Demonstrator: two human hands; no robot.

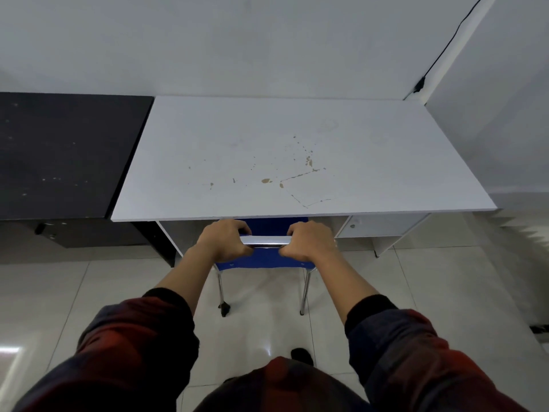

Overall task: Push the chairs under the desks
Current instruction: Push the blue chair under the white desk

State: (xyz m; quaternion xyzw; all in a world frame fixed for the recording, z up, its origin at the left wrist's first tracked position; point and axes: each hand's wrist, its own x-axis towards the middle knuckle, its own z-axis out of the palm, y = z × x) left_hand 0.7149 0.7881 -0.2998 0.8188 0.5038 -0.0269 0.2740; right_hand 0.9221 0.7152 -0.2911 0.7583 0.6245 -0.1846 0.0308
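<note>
Both my hands grip the chrome top bar [265, 241] of the blue chair [267, 257]. My left hand [225, 240] is wrapped closed around the bar's left end, my right hand [309, 240] closed around its right end, knuckles up, thumbs underneath. Red-and-dark sleeves [133, 346] pushed up my forearms. Chair's backrest sits just at the near edge of the white desk [267, 150], seat looks mostly under the top, though my hands hide it so I can't tell exactly. Two chrome rear legs [220, 289] stand on pale floor tiles [59, 292]. Desk top has brownish chips and scratches. Drawer unit [377, 227] under its right side. Dark desk [59, 153] touches it on the left. Black cable [445, 46] runs down the far right wall.
</note>
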